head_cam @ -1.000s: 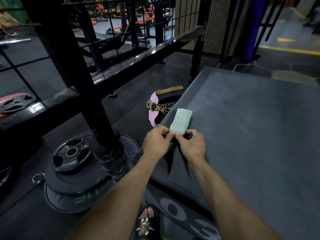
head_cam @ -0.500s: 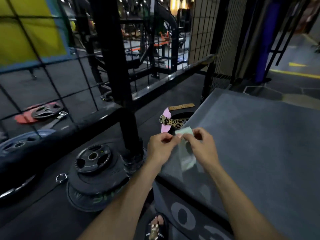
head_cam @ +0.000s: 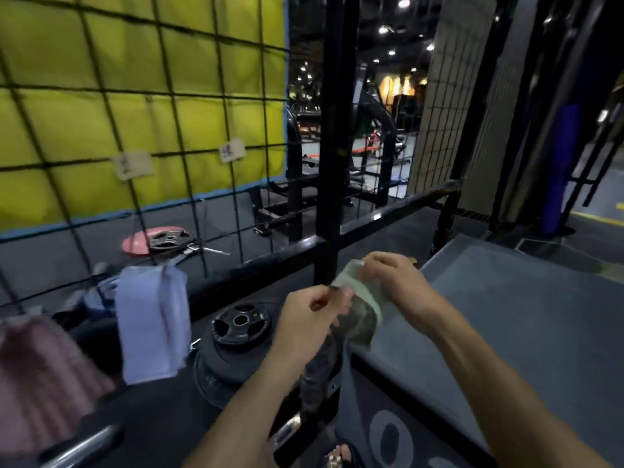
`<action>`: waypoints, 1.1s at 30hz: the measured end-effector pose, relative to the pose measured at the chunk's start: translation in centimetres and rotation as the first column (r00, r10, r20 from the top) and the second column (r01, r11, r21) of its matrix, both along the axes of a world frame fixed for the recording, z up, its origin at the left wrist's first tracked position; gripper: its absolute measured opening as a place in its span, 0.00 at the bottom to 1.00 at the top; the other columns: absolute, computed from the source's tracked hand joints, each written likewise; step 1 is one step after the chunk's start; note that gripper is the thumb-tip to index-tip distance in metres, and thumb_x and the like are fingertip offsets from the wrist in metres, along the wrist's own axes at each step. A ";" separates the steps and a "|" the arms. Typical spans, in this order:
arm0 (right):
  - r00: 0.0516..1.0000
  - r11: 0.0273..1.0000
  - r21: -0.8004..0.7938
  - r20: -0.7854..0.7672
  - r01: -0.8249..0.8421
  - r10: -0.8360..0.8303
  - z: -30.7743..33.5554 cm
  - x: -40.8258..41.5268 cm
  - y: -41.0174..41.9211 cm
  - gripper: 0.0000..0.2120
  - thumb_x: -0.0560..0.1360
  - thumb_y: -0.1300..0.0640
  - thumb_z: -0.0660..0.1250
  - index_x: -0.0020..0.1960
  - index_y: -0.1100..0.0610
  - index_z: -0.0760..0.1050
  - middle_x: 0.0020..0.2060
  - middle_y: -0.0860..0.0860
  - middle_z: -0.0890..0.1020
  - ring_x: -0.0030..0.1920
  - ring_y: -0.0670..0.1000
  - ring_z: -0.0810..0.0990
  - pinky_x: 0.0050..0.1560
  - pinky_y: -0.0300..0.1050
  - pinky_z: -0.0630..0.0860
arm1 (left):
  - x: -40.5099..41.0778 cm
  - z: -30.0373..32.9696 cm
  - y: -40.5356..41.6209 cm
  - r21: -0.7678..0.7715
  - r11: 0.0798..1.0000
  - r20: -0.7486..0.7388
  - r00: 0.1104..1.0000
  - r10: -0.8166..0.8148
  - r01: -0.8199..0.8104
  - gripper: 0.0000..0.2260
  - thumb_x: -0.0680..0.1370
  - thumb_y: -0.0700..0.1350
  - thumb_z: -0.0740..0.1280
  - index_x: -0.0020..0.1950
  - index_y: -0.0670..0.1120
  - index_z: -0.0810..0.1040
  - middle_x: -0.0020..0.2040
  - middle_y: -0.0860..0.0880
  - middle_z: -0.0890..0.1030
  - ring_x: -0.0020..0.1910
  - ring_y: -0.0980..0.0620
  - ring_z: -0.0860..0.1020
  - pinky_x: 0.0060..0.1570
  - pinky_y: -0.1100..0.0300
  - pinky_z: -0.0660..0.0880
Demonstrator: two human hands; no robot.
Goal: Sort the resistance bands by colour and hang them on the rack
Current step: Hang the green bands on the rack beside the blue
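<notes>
Both my hands hold a pale green resistance band (head_cam: 363, 300) in front of me, spread open as a loop. My left hand (head_cam: 309, 317) pinches its left edge and my right hand (head_cam: 396, 282) pinches its upper right edge. The band hangs above the corner of a grey padded box (head_cam: 513, 319). On the left, a lilac band (head_cam: 152, 319) and a pink band (head_cam: 37, 376) hang over the black rack bar (head_cam: 256, 271), both blurred. The black wire grid of the rack (head_cam: 162, 153) rises behind them.
Black weight plates (head_cam: 241, 324) are stacked on the floor below my left hand. A black upright post (head_cam: 336, 146) stands just behind my hands. A red plate (head_cam: 152, 239) lies beyond the grid before a yellow padded wall (head_cam: 135, 79). My foot (head_cam: 337, 459) shows at the bottom.
The view has swung up and left, bringing the hung lilac and pink bands into sight. My hands have lifted the green band off the box and pulled it open from folded to a loop.
</notes>
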State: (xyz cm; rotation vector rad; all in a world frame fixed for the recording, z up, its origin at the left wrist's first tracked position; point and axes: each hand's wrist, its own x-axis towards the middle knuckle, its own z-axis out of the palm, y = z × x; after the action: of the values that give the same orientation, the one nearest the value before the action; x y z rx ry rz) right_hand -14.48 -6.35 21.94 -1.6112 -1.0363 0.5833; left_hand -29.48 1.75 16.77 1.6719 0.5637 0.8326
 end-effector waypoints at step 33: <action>0.492 0.468 -0.650 0.163 -0.598 0.855 7.3 -5.5 9.6 0.13 0.81 0.54 0.67 0.56 0.64 0.81 0.43 0.51 0.84 0.42 0.43 0.81 0.45 0.33 0.74 | -12.8 6.5 5.6 -0.068 0.972 -0.493 0.839 -0.230 0.227 0.20 0.81 0.65 0.61 0.59 0.51 0.81 0.56 0.54 0.83 0.55 0.57 0.80 0.61 0.56 0.75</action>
State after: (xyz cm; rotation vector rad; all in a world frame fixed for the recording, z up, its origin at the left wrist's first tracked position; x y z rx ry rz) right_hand -19.96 3.25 29.28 -1.7265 -2.2029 1.1938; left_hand -42.31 7.37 23.27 1.9127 0.6965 0.2116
